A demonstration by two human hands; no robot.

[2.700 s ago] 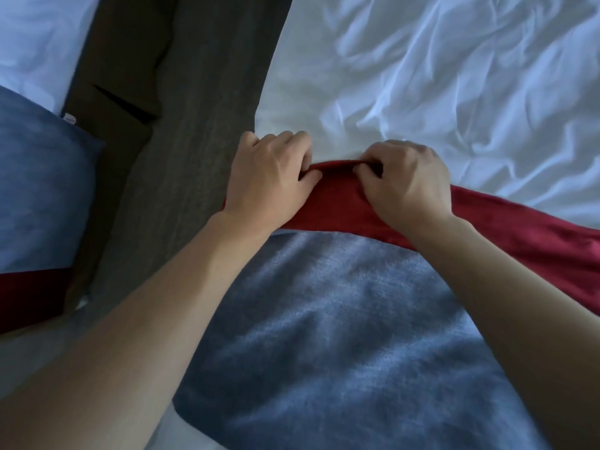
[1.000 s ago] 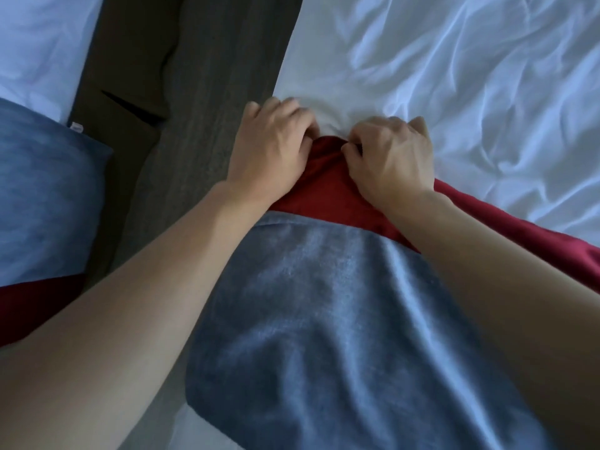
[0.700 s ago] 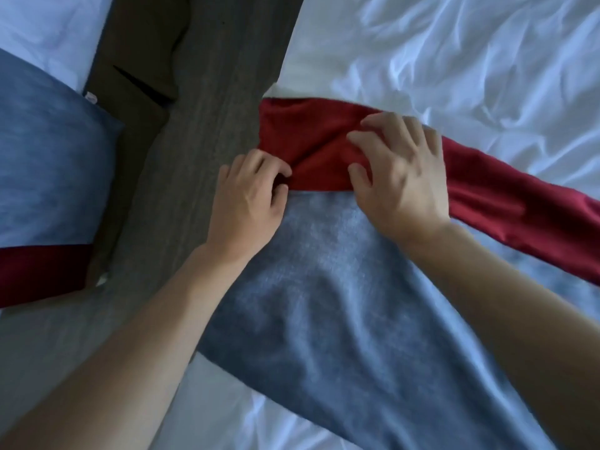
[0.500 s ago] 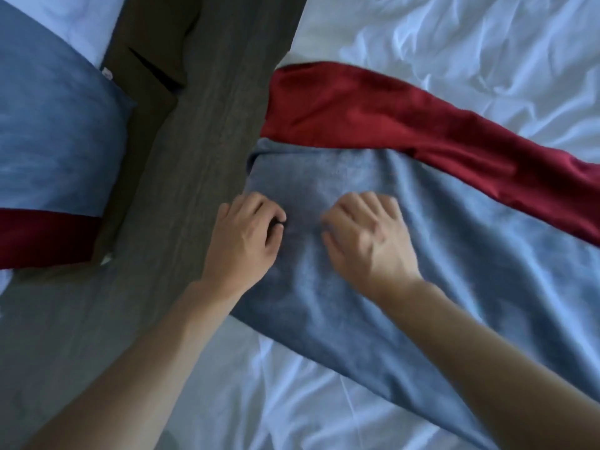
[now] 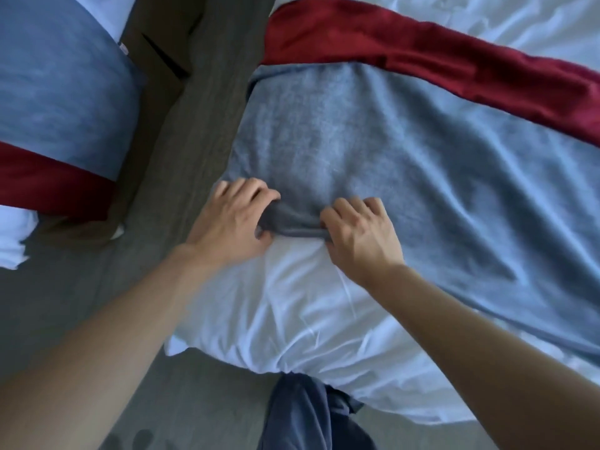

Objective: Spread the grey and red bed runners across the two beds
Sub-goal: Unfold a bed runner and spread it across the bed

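A grey bed runner (image 5: 373, 138) lies across the white bed (image 5: 292, 319) in front of me, with a red runner (image 5: 422, 56) beside it along its far edge. My left hand (image 5: 230, 222) and my right hand (image 5: 360, 235) both grip the grey runner's near edge, bunched into a small fold between them. On the other bed at the left, a second grey runner (image 5: 61, 82) and a second red runner (image 5: 48, 186) lie side by side.
A strip of dark wood floor (image 5: 181, 141) separates the two beds. A dark bedside unit (image 5: 162, 37) stands at the top of the gap. My leg in dark trousers (image 5: 302, 414) stands against the bed's near corner.
My hands let go of the red runner's end, moved back toward me over the grey runner, and now grip its near edge. The view has tilted down toward the bed corner.
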